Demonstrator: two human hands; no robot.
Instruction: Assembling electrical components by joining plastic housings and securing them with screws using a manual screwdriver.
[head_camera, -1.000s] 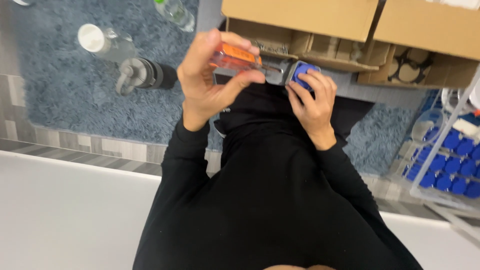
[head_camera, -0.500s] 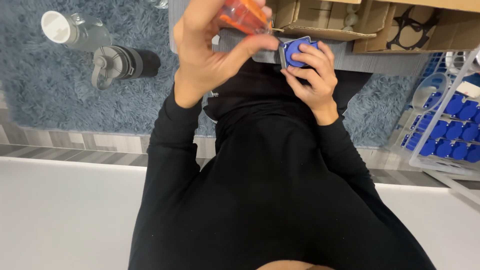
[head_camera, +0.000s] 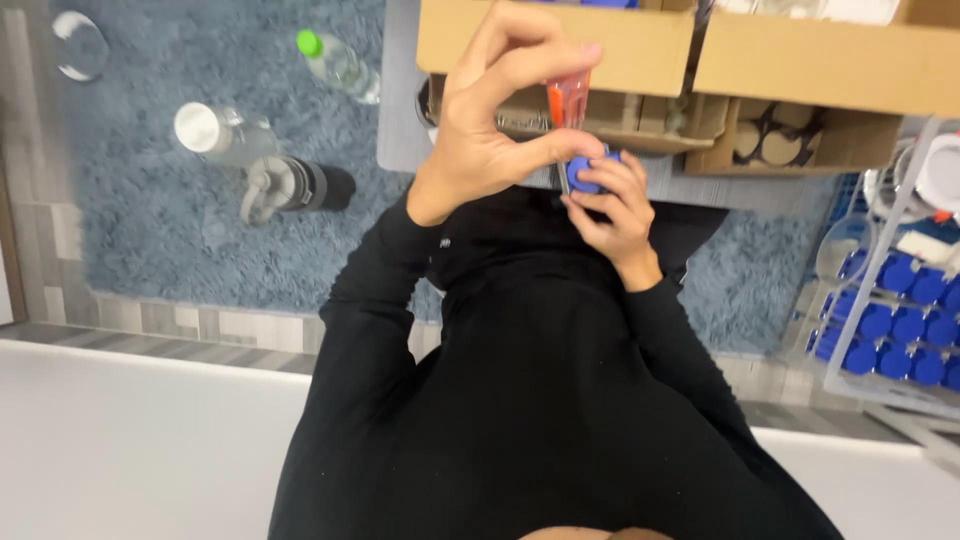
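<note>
My left hand (head_camera: 485, 135) is raised in front of me, its thumb and fingers pinched on the clear orange handle of a screwdriver (head_camera: 568, 100) that stands nearly upright. The screwdriver's metal shaft points down into a small blue object (head_camera: 583, 173). My right hand (head_camera: 622, 218) grips that blue object from below and the right, with the fingers curled over it. Both arms are in black sleeves, and the two hands nearly touch.
Open cardboard boxes (head_camera: 640, 45) sit on a grey surface ahead. Several bottles lie on a blue shaggy rug (head_camera: 150, 240): a green-capped one (head_camera: 338, 62), a clear white-lidded one (head_camera: 215, 130) and a dark one (head_camera: 295, 185). A wire rack of blue-capped jars (head_camera: 895, 320) stands at right.
The screwdriver has swung from lying sideways to nearly upright over the blue object. My left hand's grip has shifted up the handle, and the view has tilted.
</note>
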